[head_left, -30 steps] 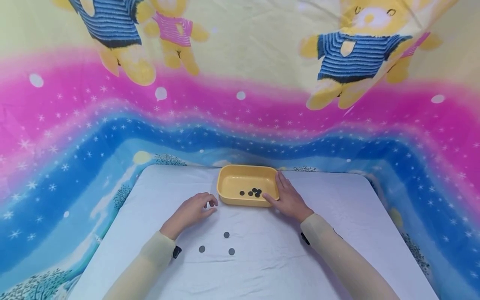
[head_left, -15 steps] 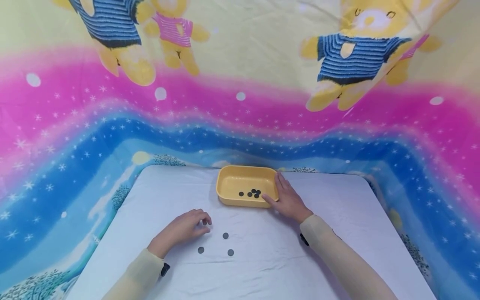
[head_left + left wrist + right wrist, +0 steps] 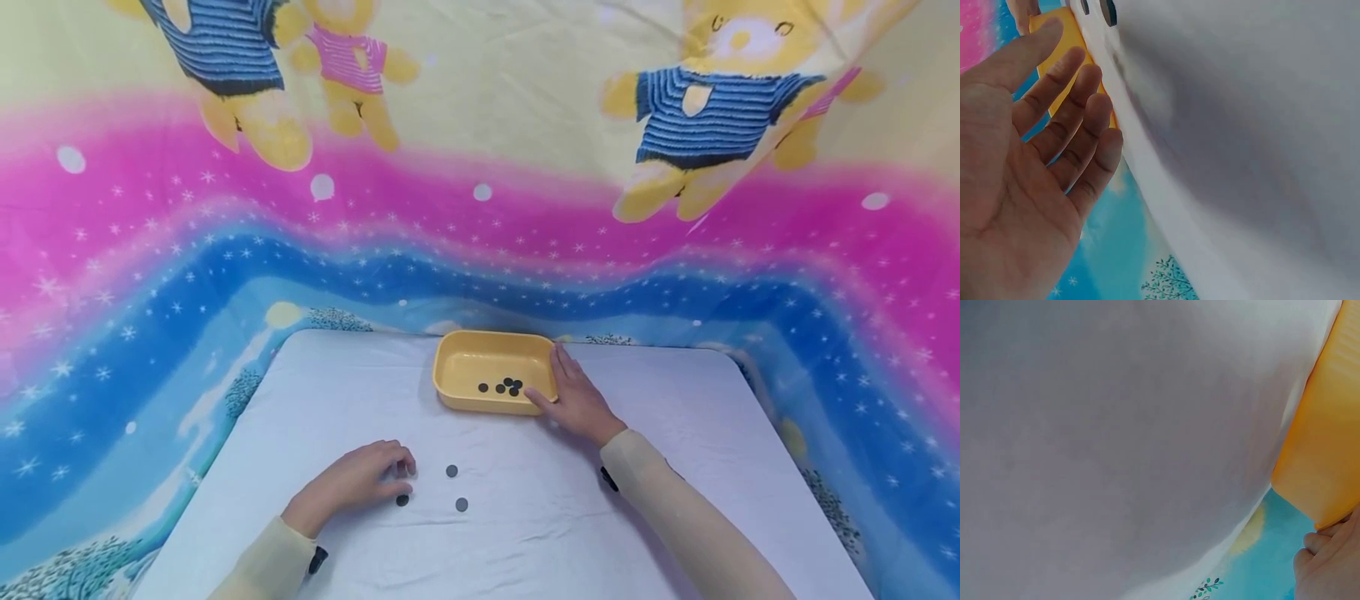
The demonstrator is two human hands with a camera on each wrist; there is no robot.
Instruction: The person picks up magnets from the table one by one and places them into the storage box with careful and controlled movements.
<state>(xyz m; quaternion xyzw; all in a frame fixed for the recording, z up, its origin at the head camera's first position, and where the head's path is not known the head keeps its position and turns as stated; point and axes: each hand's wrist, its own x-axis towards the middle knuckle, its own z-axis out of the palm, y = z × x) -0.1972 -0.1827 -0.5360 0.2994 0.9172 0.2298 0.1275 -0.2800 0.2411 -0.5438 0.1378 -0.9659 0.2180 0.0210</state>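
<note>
My left hand (image 3: 358, 479) hovers over the white tabletop with loosely bent fingers, its thumb just above a small dark grey disc (image 3: 402, 501). In the left wrist view the palm and fingers (image 3: 1063, 137) show nothing held. Two more discs lie to its right, one farther back (image 3: 452, 471) and a nearer disc (image 3: 461, 504). My right hand (image 3: 583, 406) holds the right end of a yellow rectangular plastic box (image 3: 480, 405), thumb over the front rim and fingers along the outer side. Several dark discs (image 3: 500, 388) lie inside the box, mostly toward its right.
A white cloth (image 3: 525, 533) with slight wrinkles covers the table. Behind and at both sides hangs a printed fabric (image 3: 480, 267) with bears and snowflakes. The box stands at the table's back edge, close to that fabric.
My left hand has moved from beside the box toward the near left, down to the leftmost loose disc. The right hand and the box have stayed in place.
</note>
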